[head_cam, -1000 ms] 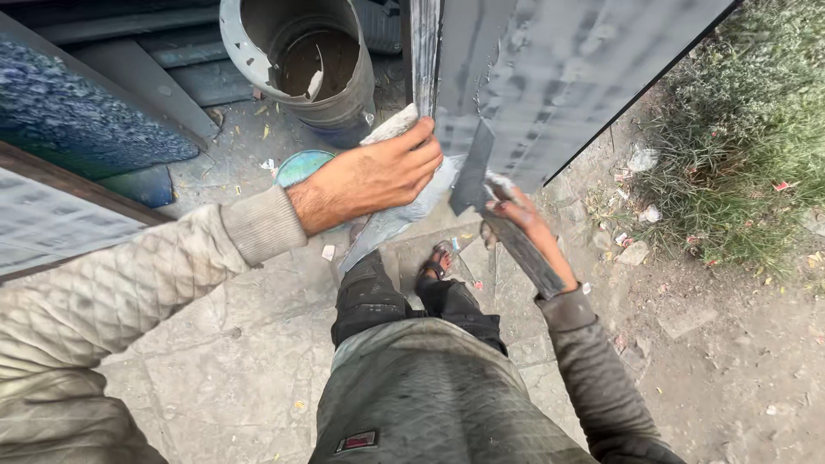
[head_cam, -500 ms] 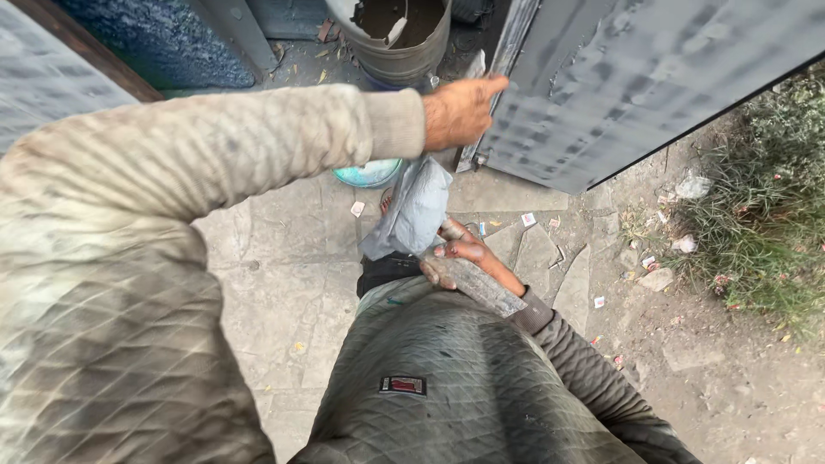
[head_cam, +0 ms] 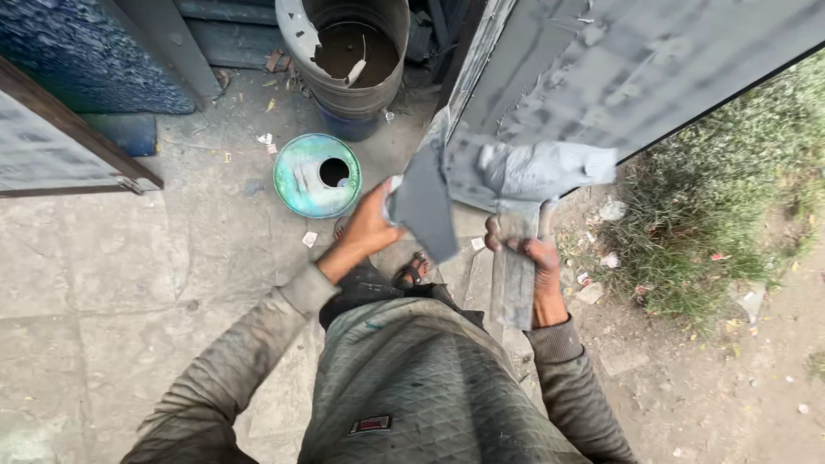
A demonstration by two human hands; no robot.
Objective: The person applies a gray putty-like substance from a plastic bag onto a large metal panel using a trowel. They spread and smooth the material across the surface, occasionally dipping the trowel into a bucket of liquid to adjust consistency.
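Observation:
My left hand (head_cam: 368,230) grips a grey, paint-smeared flat blade (head_cam: 424,206) with a pointed lower end, held out in front of my chest. My right hand (head_cam: 533,266) is closed on the handle of a wide grey scraper (head_cam: 516,258) whose top carries a lump of grey paste (head_cam: 546,170). Both tools sit just in front of a grey-coated metal door (head_cam: 636,77) that fills the upper right. My quilted grey jacket and a sandalled foot (head_cam: 411,271) show below the hands.
A round green tin lid with a hole (head_cam: 317,174) lies on the paving left of my left hand. A dark metal bucket (head_cam: 352,51) stands at the top. A blue-grey panel (head_cam: 77,51) and a framed sheet (head_cam: 51,146) are at left; grass (head_cam: 730,223) at right.
My left arm came down from the door edge and now holds the blade in front of me. My right hand has lifted the scraper with paste up toward the door.

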